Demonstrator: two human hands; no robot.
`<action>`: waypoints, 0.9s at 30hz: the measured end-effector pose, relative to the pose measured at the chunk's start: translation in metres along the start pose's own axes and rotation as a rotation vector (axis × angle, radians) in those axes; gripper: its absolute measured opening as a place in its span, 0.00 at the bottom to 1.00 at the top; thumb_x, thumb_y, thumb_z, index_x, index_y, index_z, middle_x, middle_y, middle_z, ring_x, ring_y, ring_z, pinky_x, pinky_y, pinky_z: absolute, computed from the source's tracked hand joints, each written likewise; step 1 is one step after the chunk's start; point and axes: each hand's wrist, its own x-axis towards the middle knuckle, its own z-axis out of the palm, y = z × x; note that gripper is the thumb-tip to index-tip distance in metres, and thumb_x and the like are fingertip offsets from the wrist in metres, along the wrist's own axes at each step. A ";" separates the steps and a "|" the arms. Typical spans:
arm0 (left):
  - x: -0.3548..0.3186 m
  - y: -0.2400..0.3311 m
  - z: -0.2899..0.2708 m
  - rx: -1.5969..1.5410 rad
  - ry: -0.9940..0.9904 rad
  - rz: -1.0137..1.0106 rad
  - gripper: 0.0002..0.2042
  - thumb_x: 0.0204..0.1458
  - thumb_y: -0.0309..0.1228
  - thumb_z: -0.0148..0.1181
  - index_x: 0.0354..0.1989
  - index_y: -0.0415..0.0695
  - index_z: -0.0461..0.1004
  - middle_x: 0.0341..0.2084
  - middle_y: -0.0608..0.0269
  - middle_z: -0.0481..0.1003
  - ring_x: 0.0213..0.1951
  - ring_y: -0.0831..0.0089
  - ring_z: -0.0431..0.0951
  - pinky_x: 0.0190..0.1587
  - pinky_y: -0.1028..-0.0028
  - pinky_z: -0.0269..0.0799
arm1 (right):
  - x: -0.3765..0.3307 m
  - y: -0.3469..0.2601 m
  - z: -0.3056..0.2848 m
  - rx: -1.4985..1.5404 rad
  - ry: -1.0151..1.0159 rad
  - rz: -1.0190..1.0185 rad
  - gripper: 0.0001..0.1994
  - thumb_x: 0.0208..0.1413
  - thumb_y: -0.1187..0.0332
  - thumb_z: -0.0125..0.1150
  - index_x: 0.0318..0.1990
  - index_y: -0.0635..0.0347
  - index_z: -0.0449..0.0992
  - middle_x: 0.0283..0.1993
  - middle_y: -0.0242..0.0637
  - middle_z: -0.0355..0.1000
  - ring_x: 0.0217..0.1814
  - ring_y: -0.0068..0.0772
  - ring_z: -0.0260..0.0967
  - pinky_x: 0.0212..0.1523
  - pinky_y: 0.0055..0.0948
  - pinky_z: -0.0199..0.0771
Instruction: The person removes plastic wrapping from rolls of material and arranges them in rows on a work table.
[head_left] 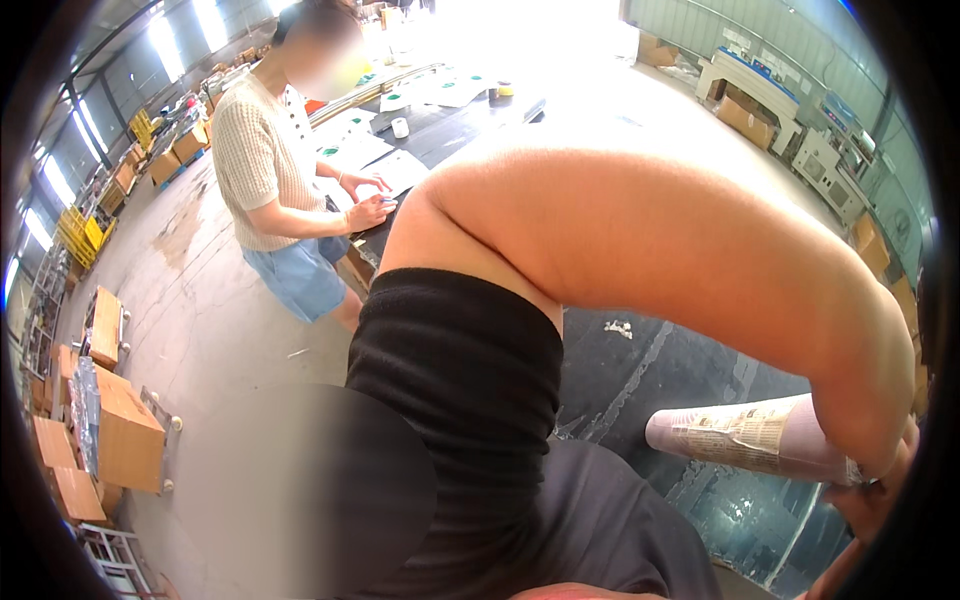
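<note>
The left hand point(868, 430) is at the far right rim, bent down over the right end of a roll point(735, 438). Its fingers are hidden, so I cannot tell how far open it is or whether it grips the roll. The right hand point(860, 512), just below, is dark and cut by the rim; its opening and hold cannot be told either.

The roll extends leftward from the left hand, lying on a dark table point(600, 385). It is pale pinkish-lilac and smooth, with a rounded left end, and looks wider toward the hand. A cream printed wrap covers its middle, wrinkled and shiny in places. The table beneath is scuffed, with pale streaks.

Up and left of the left hand, beyond the roll, lies a white scrap point(618, 328). Much farther that way, a co-worker point(255, 165) in a knit top and light blue shorts has both hands at the tabletop, near a white cup point(400, 128).
</note>
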 end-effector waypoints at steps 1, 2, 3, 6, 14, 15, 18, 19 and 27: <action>-0.006 0.002 -0.001 0.007 -0.004 -0.038 0.09 0.54 0.34 0.57 0.41 0.49 0.77 0.37 0.64 0.79 0.41 0.60 0.80 0.39 0.62 0.77 | -0.001 0.002 0.002 -0.001 0.009 0.021 0.19 0.40 0.64 0.78 0.40 0.57 0.79 0.43 0.39 0.74 0.44 0.41 0.71 0.43 0.36 0.69; -0.012 0.005 -0.001 0.017 -0.007 -0.083 0.08 0.54 0.34 0.57 0.40 0.49 0.77 0.37 0.64 0.79 0.41 0.60 0.80 0.39 0.63 0.77 | -0.002 0.005 0.003 -0.002 0.025 0.032 0.19 0.40 0.63 0.78 0.40 0.57 0.79 0.43 0.39 0.74 0.45 0.42 0.71 0.44 0.36 0.69; -0.019 0.008 -0.001 0.034 -0.009 -0.138 0.08 0.54 0.33 0.57 0.40 0.49 0.77 0.36 0.64 0.79 0.40 0.60 0.81 0.38 0.63 0.77 | -0.003 0.008 0.007 -0.005 0.043 0.034 0.19 0.40 0.61 0.78 0.40 0.56 0.79 0.43 0.39 0.74 0.46 0.42 0.71 0.45 0.36 0.70; -0.044 0.011 0.010 0.150 0.035 -0.269 0.07 0.53 0.33 0.57 0.38 0.48 0.78 0.35 0.64 0.79 0.39 0.60 0.81 0.37 0.64 0.78 | -0.008 0.022 0.025 0.029 0.212 -0.097 0.17 0.50 0.56 0.71 0.39 0.57 0.74 0.39 0.35 0.68 0.38 0.34 0.63 0.39 0.32 0.62; -0.078 -0.013 0.037 0.397 0.417 -0.008 0.06 0.53 0.35 0.57 0.37 0.54 0.76 0.34 0.69 0.78 0.40 0.65 0.81 0.34 0.67 0.78 | 0.001 0.056 0.062 0.062 0.515 -0.406 0.12 0.44 0.64 0.71 0.32 0.54 0.72 0.36 0.35 0.67 0.36 0.35 0.62 0.36 0.36 0.60; -0.078 -0.019 0.039 0.423 0.416 0.029 0.05 0.51 0.34 0.58 0.36 0.56 0.76 0.34 0.71 0.77 0.41 0.66 0.81 0.35 0.67 0.78 | 0.003 0.057 0.067 0.083 0.560 -0.391 0.11 0.44 0.65 0.71 0.31 0.54 0.73 0.37 0.36 0.68 0.36 0.36 0.63 0.37 0.37 0.60; -0.079 -0.038 0.050 0.610 0.549 0.119 0.05 0.47 0.33 0.61 0.31 0.52 0.72 0.30 0.68 0.72 0.36 0.65 0.78 0.34 0.70 0.78 | 0.011 0.060 0.084 0.198 0.682 -0.435 0.15 0.41 0.63 0.75 0.31 0.52 0.71 0.38 0.37 0.69 0.36 0.35 0.64 0.36 0.38 0.62; -0.080 -0.046 0.055 0.656 0.642 0.196 0.08 0.44 0.32 0.63 0.28 0.47 0.68 0.27 0.66 0.69 0.31 0.63 0.76 0.34 0.71 0.77 | 0.016 0.062 0.091 0.308 0.726 -0.484 0.17 0.40 0.63 0.77 0.30 0.52 0.71 0.38 0.37 0.69 0.35 0.35 0.64 0.36 0.38 0.62; -0.033 -0.080 0.139 -0.501 1.448 0.021 0.18 0.48 0.08 0.60 0.34 0.44 0.60 0.31 0.65 0.68 0.38 0.74 0.74 0.49 0.66 0.76 | 0.077 0.077 0.154 1.133 1.117 -0.792 0.17 0.50 0.67 0.74 0.27 0.54 0.65 0.41 0.35 0.64 0.36 0.26 0.59 0.41 0.26 0.64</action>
